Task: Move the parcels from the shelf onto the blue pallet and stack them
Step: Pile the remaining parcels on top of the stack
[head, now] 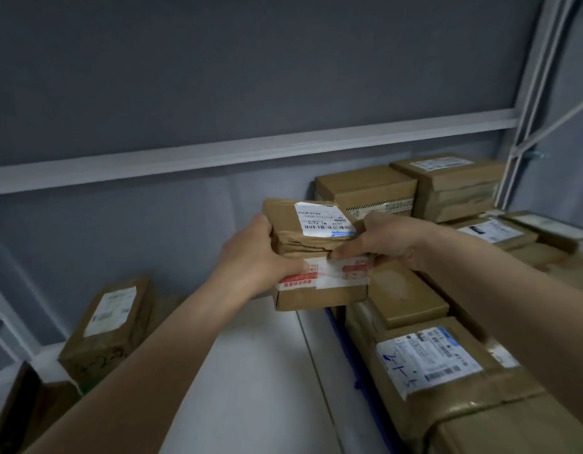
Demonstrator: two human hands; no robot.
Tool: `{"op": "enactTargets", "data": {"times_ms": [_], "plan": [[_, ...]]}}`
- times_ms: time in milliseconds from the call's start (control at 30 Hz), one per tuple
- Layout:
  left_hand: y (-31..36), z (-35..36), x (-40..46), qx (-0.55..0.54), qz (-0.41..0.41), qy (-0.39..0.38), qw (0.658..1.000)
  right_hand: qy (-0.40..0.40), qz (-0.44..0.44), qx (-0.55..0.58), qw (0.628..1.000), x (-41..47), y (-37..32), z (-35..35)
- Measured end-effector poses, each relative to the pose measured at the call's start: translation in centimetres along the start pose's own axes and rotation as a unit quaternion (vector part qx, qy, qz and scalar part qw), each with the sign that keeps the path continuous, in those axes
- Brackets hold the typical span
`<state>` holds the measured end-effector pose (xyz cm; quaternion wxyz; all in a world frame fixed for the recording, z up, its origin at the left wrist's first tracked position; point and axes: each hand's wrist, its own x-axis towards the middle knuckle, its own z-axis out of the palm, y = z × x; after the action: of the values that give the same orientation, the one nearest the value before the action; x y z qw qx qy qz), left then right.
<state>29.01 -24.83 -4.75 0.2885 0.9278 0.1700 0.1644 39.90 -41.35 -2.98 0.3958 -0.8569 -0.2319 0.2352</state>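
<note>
Brown cardboard fills the near right: at about four o'clock lies a large parcel (447, 371) wrapped in glossy tape, its white label scrawled with blue pen marks. A thin blue edge, apparently the pallet (341, 335), shows just to its left, beside a pale floor (251, 371). Just beyond the large parcel, towards three o'clock, a plain small box (404, 298) sits on the stack.

At the centre of the view two bare forearms reach forward and hold a pair of stacked parcels in the air. The left hand (251, 257) grips the left side, thumb across the front of the lower parcel (319, 285), a flat box sealed with white tape printed in red. The right hand (385, 240) grips the right side, its thumb pressed along the seam where the upper parcel (303, 224) rests on the lower one. The upper parcel is taped brown and carries a white barcode label on top.

At eight o'clock, against the grey wall (218, 77), a labelled parcel (110, 319) leans tilted, with more cartons partly cut off at the lower left edge.

Farther off, at two o'clock, more parcels crowd the stack: two tall cartons (411, 188) side by side at the back and flatter labelled boxes (499, 231) in front of them. A white rail (152, 165) runs across the wall, meeting a white metal upright (539, 93) at one o'clock.
</note>
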Motion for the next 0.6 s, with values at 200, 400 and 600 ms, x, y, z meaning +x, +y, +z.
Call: {"op": "enactTargets", "data": {"times_ms": [200, 400, 600], "plan": [[6.0, 1.3, -0.1, 0.018, 0.034, -0.008, 0.999, 0.018, 0.0, -0.009, 1.0, -3.1, 2.5, -5.8], [13.3, 4.9, 1.5, -0.025, 0.07, -0.045, 0.996, 0.051, 0.007, -0.045, 0.998, -5.8, 5.9, -13.2], [20.9, 10.1, 4.0, -0.094, 0.083, -0.072, 0.99, 0.096, 0.008, -0.079, 0.992, -7.5, 9.5, -22.2]]}}
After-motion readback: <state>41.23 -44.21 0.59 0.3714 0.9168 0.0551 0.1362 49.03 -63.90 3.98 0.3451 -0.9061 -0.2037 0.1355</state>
